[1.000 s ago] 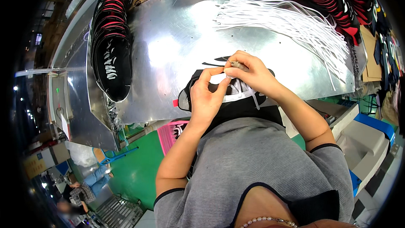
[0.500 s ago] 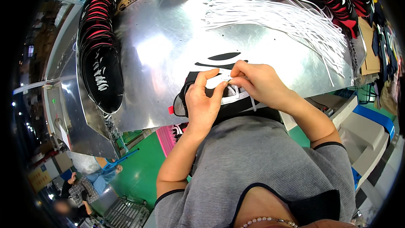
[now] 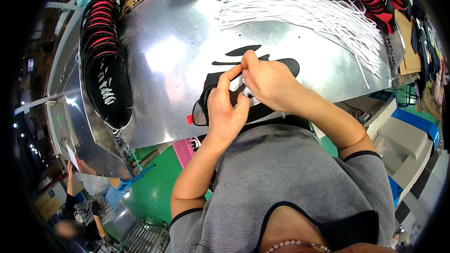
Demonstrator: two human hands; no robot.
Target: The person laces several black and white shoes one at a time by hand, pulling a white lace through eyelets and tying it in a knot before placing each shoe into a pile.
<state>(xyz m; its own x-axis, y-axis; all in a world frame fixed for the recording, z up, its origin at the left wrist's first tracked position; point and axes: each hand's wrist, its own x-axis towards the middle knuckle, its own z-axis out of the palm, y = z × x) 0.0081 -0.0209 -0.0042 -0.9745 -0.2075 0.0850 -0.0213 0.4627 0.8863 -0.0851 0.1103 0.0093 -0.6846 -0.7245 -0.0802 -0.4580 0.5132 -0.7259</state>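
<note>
Black/white shoe upper [image 3: 258, 112], qty 1; L hand [image 3: 225, 107] gripping it, R hand [image 3: 271, 83] closed, contents hidden.

White lettering [image 3: 107, 88] on black sole-shaped piece [image 3: 116, 105] | yellow sign [image 3: 48, 205]: print illegible

We see white laces [image 3: 300, 16] on the silver table [image 3: 154, 96]; at its near edge, a black shoe upper [image 3: 260, 111] with grey areas and a red tab [image 3: 190, 119]; along its left edge, black-and-red stacked pieces [image 3: 102, 21] with white markings. Below the table, we find a grey ribbed top [image 3: 281, 173] with dark trim and green floor [image 3: 152, 194].
</note>
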